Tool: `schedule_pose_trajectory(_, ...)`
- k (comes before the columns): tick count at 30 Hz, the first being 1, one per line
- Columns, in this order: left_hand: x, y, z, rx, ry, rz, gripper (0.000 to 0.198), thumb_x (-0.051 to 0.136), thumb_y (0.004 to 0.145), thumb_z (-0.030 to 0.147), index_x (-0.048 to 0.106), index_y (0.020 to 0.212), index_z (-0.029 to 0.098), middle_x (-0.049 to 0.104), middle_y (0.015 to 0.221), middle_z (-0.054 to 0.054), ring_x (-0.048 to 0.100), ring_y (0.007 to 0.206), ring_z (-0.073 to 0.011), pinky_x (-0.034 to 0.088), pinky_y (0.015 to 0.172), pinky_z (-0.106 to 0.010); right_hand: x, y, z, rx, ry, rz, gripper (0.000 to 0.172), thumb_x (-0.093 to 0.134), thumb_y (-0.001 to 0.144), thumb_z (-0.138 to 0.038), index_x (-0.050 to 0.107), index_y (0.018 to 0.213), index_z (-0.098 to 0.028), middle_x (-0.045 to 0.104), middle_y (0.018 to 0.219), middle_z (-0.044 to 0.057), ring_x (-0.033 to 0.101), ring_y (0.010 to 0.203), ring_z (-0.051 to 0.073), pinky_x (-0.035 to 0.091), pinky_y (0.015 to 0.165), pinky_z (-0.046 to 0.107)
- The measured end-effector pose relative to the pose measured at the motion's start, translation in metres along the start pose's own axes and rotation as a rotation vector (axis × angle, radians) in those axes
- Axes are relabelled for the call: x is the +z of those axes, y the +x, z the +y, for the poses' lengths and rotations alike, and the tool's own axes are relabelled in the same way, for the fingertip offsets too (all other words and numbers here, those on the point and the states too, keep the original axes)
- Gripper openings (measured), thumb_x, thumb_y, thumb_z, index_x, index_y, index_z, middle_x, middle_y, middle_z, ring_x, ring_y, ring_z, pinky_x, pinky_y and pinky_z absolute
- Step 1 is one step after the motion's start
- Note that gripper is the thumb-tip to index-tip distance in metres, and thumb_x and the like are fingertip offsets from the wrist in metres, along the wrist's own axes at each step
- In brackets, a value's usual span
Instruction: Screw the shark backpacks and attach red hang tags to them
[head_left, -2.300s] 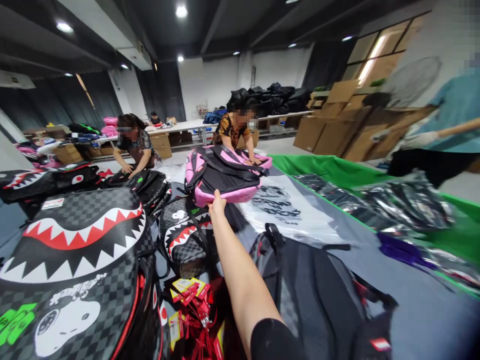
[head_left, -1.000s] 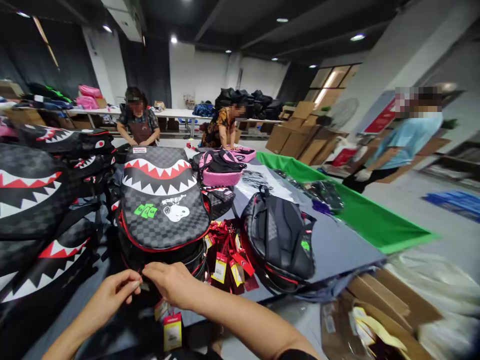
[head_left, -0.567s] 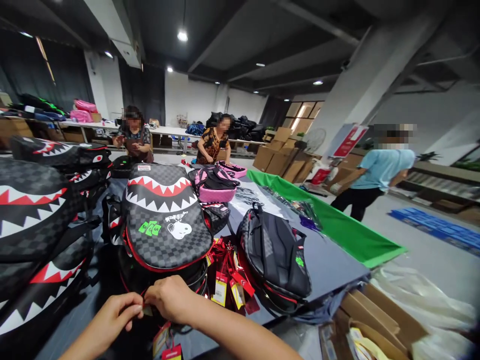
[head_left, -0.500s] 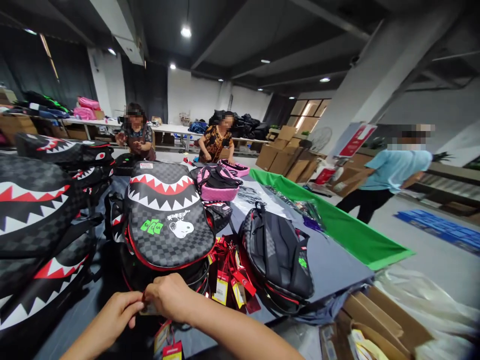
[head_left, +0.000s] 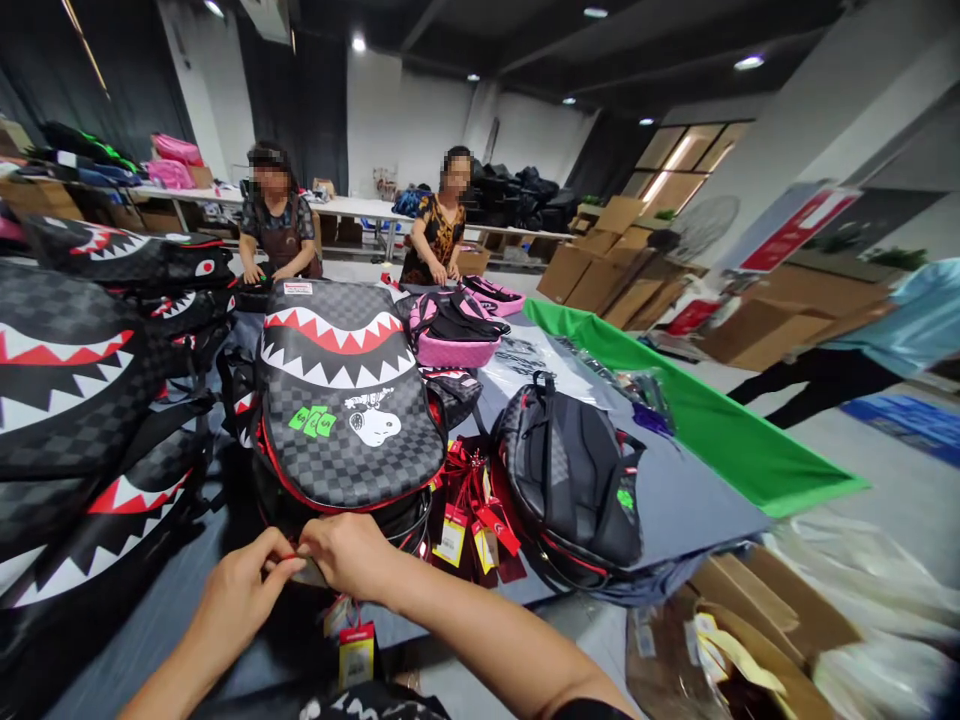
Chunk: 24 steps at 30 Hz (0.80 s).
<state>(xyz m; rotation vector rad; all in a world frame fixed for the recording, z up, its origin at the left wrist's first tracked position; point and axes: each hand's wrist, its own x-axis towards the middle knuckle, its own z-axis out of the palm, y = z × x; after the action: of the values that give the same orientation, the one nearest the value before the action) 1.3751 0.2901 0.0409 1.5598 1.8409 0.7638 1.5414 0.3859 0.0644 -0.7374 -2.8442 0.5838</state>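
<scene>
Checkered grey-and-black material faces the checkered backpack (head_left: 349, 400), which serves as the landmark. It lies front panel up, directly beyond the person's two hands, with its long axis appearing to run away from them and its rounded, red-trimmed edge nearest. Governing relation: the fingertips come together just short of that near edge, toward its left half, so the checkered backpack extends forward and slightly to the right of that point. The right hand (head_left: 349, 555) is the nearer of the two; its knuckles overlap the near edge in view, though contact cannot be confirmed. The left hand (head_left: 244, 590) sits off the near left corner. Left-hand state: thumb and forefinger pinched on a thin reddish piece (head_left: 291, 556), too small to identify. Right-hand state: fingers curled inward with most tips concealed; whether they grip the same piece cannot be told. A red-and-yellow tag (head_left: 356, 655) hangs on the near side of the checkered backpack, below the right hand. Red-corded tags (head_left: 472, 500) lie bundled just right of the checkered backpack, between it and a second backpack (head_left: 577, 480) laid straps up. A pink bag (head_left: 457, 350) rests beyond its right side
</scene>
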Motion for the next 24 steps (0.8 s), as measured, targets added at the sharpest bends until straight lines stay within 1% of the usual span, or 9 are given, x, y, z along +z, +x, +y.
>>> schedule_pose_trajectory(3, -0.004, 0.000, 0.005, -0.011, -0.128, -0.160, 0.033, 0.043, 0.089, 0.049, 0.064, 0.088, 0.024, 0.071, 0.081, 0.000, 0.067, 0.074, -0.0171, 0.047, 0.067, -0.022, 0.000, -0.002, -0.001, 0.003, 0.012, -0.004, 0.015, 0.056, 0.089, -0.031, 0.064, 0.097, -0.021, 0.072, 0.088, 0.002, 0.067, 0.078, 0.016, 0.031, 0.056, 0.023)
schedule_pose_trajectory(4, -0.005, 0.000, 0.006, -0.011, -0.098, -0.147, 0.033, 0.042, 0.090, 0.048, 0.065, 0.088, 0.024, 0.071, 0.082, 0.000, 0.067, 0.076, -0.0175, 0.048, 0.068, -0.023, 0.000, -0.002, -0.001, -0.003, 0.004, 0.000, 0.014, 0.055, 0.089, -0.028, 0.064, 0.097, -0.021, 0.072, 0.089, 0.002, 0.066, 0.079, 0.016, 0.031, 0.057, 0.023)
schedule_pose_trajectory(7, -0.006, 0.003, 0.007, -0.009, 0.051, 0.012, 0.027, 0.049, 0.085, 0.046, 0.064, 0.081, 0.024, 0.070, 0.078, 0.000, 0.066, 0.074, -0.0182, 0.048, 0.068, -0.024, 0.000, -0.003, -0.001, 0.005, -0.009, 0.028, 0.015, 0.051, 0.092, -0.027, 0.064, 0.097, -0.021, 0.072, 0.087, 0.002, 0.066, 0.078, 0.015, 0.029, 0.056, 0.024)
schedule_pose_trajectory(8, -0.005, 0.004, 0.007, -0.010, 0.040, 0.017, 0.025, 0.050, 0.084, 0.046, 0.063, 0.083, 0.024, 0.071, 0.078, 0.000, 0.066, 0.073, -0.0180, 0.048, 0.067, -0.024, -0.001, -0.003, -0.002, 0.015, -0.008, 0.036, 0.016, 0.050, 0.093, -0.028, 0.063, 0.097, -0.020, 0.072, 0.085, 0.003, 0.066, 0.078, 0.015, 0.029, 0.055, 0.024)
schedule_pose_trajectory(11, -0.004, 0.005, 0.004, 0.037, -0.040, -0.123, 0.030, 0.044, 0.088, 0.046, 0.065, 0.092, 0.025, 0.072, 0.084, -0.001, 0.068, 0.074, -0.0173, 0.050, 0.070, -0.023, -0.001, -0.004, -0.004, 0.011, -0.006, 0.052, 0.015, 0.051, 0.093, -0.029, 0.062, 0.095, -0.019, 0.072, 0.085, 0.003, 0.066, 0.078, 0.015, 0.029, 0.056, 0.025)
schedule_pose_trajectory(12, -0.004, 0.004, 0.003, 0.056, -0.003, -0.125, 0.032, 0.043, 0.089, 0.045, 0.066, 0.093, 0.024, 0.073, 0.086, -0.001, 0.068, 0.075, -0.0174, 0.050, 0.070, -0.024, 0.000, -0.004, -0.004, 0.008, -0.010, 0.055, 0.015, 0.051, 0.093, -0.028, 0.062, 0.094, -0.019, 0.071, 0.086, 0.003, 0.066, 0.079, 0.015, 0.029, 0.057, 0.025)
schedule_pose_trajectory(16, -0.004, -0.001, -0.002, 0.091, 0.286, 0.129, 0.029, 0.048, 0.088, 0.044, 0.068, 0.088, 0.023, 0.073, 0.083, -0.001, 0.066, 0.069, -0.0165, 0.045, 0.062, -0.022, 0.004, -0.006, -0.008, 0.028, -0.008, 0.094, 0.014, 0.049, 0.094, -0.026, 0.060, 0.094, -0.019, 0.071, 0.088, 0.002, 0.065, 0.079, 0.015, 0.028, 0.056, 0.026)
schedule_pose_trajectory(20, -0.007, -0.003, -0.005, 0.159, 0.175, 0.010, 0.031, 0.045, 0.090, 0.044, 0.068, 0.101, 0.025, 0.075, 0.086, 0.001, 0.068, 0.071, -0.0146, 0.047, 0.065, -0.020, 0.008, -0.007, -0.008, 0.052, -0.001, 0.122, 0.017, 0.047, 0.095, -0.029, 0.060, 0.094, -0.019, 0.071, 0.089, 0.002, 0.064, 0.078, 0.014, 0.027, 0.056, 0.026)
schedule_pose_trajectory(24, -0.006, -0.001, 0.000, 0.152, 0.243, 0.171, 0.024, 0.053, 0.087, 0.041, 0.067, 0.088, 0.022, 0.074, 0.085, 0.000, 0.067, 0.071, -0.0147, 0.045, 0.063, -0.022, 0.009, -0.008, -0.008, 0.057, 0.018, 0.128, 0.018, 0.047, 0.096, -0.029, 0.061, 0.093, -0.018, 0.071, 0.089, 0.002, 0.064, 0.078, 0.014, 0.028, 0.057, 0.025)
